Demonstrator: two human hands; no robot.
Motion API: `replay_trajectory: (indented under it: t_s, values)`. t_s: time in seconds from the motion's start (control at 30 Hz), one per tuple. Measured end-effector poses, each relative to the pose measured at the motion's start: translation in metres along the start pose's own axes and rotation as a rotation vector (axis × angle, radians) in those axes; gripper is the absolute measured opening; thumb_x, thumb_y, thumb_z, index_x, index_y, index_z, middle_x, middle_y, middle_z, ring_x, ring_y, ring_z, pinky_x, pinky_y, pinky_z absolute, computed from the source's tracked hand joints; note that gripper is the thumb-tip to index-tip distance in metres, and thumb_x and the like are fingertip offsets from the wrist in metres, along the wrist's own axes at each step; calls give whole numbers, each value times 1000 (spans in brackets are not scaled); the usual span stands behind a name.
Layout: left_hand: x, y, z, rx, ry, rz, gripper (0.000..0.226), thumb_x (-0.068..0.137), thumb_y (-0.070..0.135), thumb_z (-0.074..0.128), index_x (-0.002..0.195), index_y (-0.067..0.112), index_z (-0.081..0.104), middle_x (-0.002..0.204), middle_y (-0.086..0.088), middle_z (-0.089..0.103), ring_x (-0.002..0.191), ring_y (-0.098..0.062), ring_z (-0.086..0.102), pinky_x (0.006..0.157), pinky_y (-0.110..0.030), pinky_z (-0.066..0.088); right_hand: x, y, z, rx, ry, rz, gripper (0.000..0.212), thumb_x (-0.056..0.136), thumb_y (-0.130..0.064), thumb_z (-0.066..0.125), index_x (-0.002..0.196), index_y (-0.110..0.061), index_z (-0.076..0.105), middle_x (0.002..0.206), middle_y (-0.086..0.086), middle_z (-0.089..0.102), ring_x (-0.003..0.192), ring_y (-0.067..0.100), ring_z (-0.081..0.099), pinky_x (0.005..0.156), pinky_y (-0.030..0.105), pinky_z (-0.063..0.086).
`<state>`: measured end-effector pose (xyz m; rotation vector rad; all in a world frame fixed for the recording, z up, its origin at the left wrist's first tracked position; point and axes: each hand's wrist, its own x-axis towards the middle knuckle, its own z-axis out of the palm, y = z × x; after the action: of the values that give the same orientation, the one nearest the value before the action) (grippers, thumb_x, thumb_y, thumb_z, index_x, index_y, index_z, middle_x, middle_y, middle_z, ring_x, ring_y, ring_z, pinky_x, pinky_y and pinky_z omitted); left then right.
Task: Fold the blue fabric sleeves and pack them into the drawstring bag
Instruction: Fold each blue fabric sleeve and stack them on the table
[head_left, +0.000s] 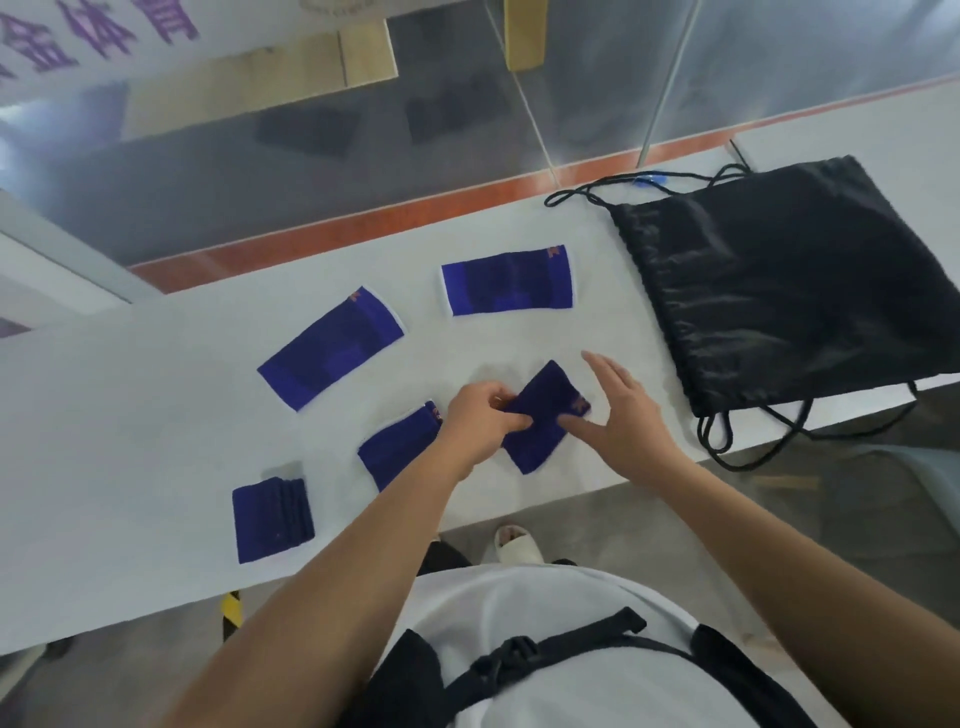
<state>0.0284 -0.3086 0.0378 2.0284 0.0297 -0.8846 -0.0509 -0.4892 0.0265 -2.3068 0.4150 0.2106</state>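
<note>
Several blue fabric sleeves lie on the white table (130, 415). My left hand (480, 415) pinches the left edge of a folded blue sleeve (540, 421) in the middle. My right hand (621, 410) has its fingers spread, with the thumb pressing on that sleeve's right side. Two flat sleeves lie farther back, one tilted (330, 348) and one level (506, 283). Another sleeve (397, 449) sits partly under my left wrist. A folded sleeve (272, 519) rests near the front left edge. The black drawstring bag (779, 291) lies flat at the right, apart from both hands.
The bag's cords (748, 436) hang over the table's front edge at the right and trail along the back (597, 189). An orange strip (363, 228) borders the table's far side, with glass panels behind. My foot (517, 543) is below the front edge.
</note>
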Motion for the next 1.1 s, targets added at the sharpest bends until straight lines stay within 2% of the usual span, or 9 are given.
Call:
replay_trajectory:
  t_s: [0.07,0.17,0.27,0.37,0.47,0.57,0.77,0.93,1.1]
  values:
    - [-20,-6,-18,19,-10,14,15,83,17,77,96,20,71,94,0,75,88,-17,72,81,-40,59,9,-12,0,120,-171,41,74,83,-31,77,148,-28,41,152,-4,45,137,16,42,114,42,35]
    - [-50,-20,-45,-103,-45,-6,19,83,15,78,100,19,73,97,1,77,93,-18,73,84,-38,59,20,-28,8,274,-382,67,24,78,-10,77,102,-15,76,102,6,76,95,23,69,97,48,51]
    - [-75,-42,-67,-339,27,-82,17,87,19,74,102,25,71,103,4,76,95,-12,72,75,-27,59,21,-47,22,371,-509,101,9,78,-3,77,86,-7,76,81,8,75,75,19,66,82,40,55]
    - [-92,-70,-78,-512,76,-160,20,93,21,67,113,24,69,116,-1,73,108,-21,68,82,-34,57,16,-64,48,510,-564,131,22,76,-1,80,96,1,70,90,16,74,84,22,66,86,46,55]
    - [-106,-89,-83,-672,24,-184,26,94,14,63,119,13,68,119,-9,71,114,-28,66,88,-40,56,14,-74,70,622,-681,123,51,74,-8,83,119,-20,63,125,6,66,114,23,63,100,48,51]
    - [-113,-99,-93,-785,-12,-195,29,93,14,64,122,13,67,122,-12,70,116,-31,64,94,-48,55,19,-86,76,623,-961,70,42,82,-9,74,124,-13,66,119,10,72,107,29,68,96,42,53]
    - [-103,-119,-101,-813,226,-213,37,99,11,57,130,32,53,123,-8,64,113,-27,65,77,-42,60,22,-101,101,499,-634,242,8,88,-5,70,94,-9,72,79,10,70,70,21,63,70,39,53]
    - [-88,-131,-97,-657,311,-175,25,99,5,54,115,22,63,125,-4,62,109,-21,65,70,-28,59,21,-105,116,495,-448,314,23,87,1,69,90,-12,51,87,14,70,67,24,65,60,38,53]
    - [-64,-130,-103,-504,325,-84,29,99,4,55,118,24,65,126,6,59,106,-13,62,65,-15,55,28,-110,116,365,-368,228,22,84,7,65,79,-15,63,95,6,69,66,20,61,57,30,46]
